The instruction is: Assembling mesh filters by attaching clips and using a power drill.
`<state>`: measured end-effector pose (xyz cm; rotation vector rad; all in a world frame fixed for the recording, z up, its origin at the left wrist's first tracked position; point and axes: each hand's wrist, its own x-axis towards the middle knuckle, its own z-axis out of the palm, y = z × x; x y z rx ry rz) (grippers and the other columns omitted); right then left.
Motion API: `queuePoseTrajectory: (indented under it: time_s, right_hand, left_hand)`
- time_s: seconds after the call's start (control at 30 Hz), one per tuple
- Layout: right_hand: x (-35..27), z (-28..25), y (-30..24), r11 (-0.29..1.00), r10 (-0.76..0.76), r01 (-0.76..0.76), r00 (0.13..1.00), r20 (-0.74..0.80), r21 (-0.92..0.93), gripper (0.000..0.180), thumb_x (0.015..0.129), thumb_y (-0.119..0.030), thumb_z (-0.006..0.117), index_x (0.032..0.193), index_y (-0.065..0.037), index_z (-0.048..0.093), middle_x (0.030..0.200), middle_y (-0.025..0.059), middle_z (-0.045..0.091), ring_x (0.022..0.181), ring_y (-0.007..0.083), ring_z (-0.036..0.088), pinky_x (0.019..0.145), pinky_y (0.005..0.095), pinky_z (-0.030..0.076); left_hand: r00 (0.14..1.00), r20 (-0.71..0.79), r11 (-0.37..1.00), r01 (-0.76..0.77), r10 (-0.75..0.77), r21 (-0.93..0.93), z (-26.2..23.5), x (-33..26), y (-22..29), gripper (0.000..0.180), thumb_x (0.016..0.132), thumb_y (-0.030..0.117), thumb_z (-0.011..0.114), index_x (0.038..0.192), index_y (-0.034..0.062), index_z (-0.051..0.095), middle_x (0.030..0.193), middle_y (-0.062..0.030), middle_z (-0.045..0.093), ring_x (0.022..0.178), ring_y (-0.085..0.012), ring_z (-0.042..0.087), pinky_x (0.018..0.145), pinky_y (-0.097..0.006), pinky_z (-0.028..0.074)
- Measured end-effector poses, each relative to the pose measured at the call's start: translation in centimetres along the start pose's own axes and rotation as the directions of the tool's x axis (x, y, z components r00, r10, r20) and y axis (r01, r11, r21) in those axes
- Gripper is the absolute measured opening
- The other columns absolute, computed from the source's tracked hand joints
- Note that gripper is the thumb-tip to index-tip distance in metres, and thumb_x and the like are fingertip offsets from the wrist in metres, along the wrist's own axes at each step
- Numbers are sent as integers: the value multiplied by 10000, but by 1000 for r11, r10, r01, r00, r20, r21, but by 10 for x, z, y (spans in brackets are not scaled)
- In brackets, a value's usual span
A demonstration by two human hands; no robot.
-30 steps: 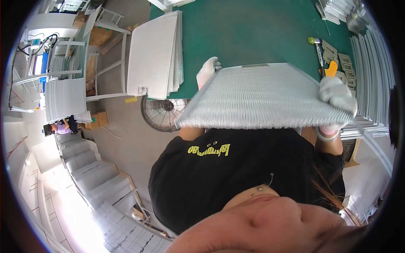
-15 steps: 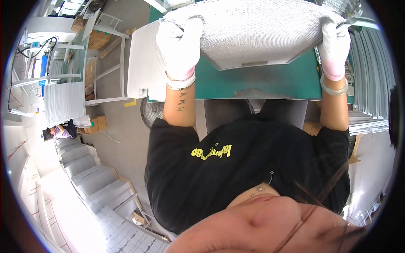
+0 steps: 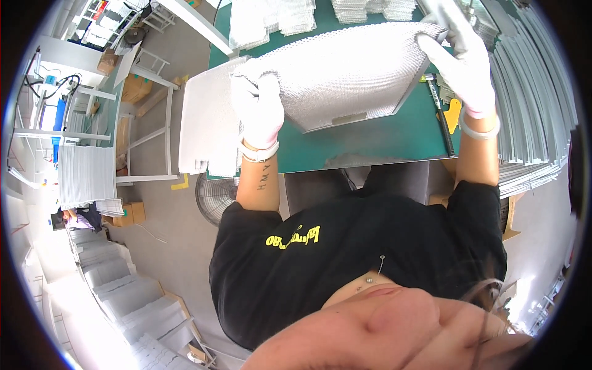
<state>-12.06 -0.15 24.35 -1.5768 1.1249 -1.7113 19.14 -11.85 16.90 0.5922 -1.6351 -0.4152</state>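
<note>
A silvery mesh panel with a thin metal rim is held tilted over the green table top. Its near edge carries a small grey strip. My left hand, in a white glove, is closed on the panel's left corner, thumb on top. At the far right corner my right hand, also gloved, grips the edge between thumb and fingers; one finger stretches upward. Some fingertips of both hands are hidden behind the panel. Below my right hand lie a black-handled hammer and a yellow scraper-like tool.
Stacks of mesh sheets lie along the table's far side. A white sheet pile sits at the left end. Many upright grey panels stand at right. A round fan is under the table's left corner. White frames stand beyond it.
The panel has tilted, with its right side higher. My right hand has shifted left along its edge and lifted a finger. The view has shifted, showing the far mesh stacks and the hammer.
</note>
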Motion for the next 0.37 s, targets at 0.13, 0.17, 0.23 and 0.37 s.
queuePoseTrajectory:
  time_s: [0.13, 0.17, 0.23, 0.37]
  right_hand:
    - [26, -26, -44, 568, -203, 526, 835, 512, -633, 380, 879, -27, 649, 1257, -3, 623, 936, 106, 696, 805, 179, 635, 741, 293, 508]
    - [35, -27, -49, 547, -199, 635, 732, 652, -546, 407, 866, -11, 640, 1272, -16, 619, 965, 125, 696, 806, 216, 647, 748, 308, 516]
    - [43, -22, -56, 584, -192, 668, 666, 721, -461, 430, 859, 15, 608, 1287, -29, 611, 1017, 138, 686, 820, 260, 652, 759, 322, 525]
    - [51, -10, -69, 610, -44, 667, 568, 822, -428, 545, 851, 22, 579, 1382, -94, 542, 1213, 169, 643, 1047, 276, 624, 900, 349, 506]
  left_hand:
    - [997, 14, 995, 71, -70, -72, 11, 4, 15, 48, 875, -10, 605, 907, 1, 572, 840, -67, 556, 761, -153, 540, 694, -264, 445]
    - [998, 4, 996, 62, -62, -65, 7, 6, 15, 48, 875, -10, 605, 907, 1, 572, 840, -67, 556, 761, -153, 540, 694, -264, 445]
    - [983, 170, 995, -50, 65, -92, -7, 12, 11, 113, 865, 3, 635, 973, -22, 614, 868, -69, 603, 767, -148, 563, 690, -261, 456]
    - [930, 357, 949, 184, -84, -257, -22, 39, 36, 201, 853, 46, 672, 1049, 1, 661, 1009, -77, 692, 926, -196, 663, 817, -242, 498]
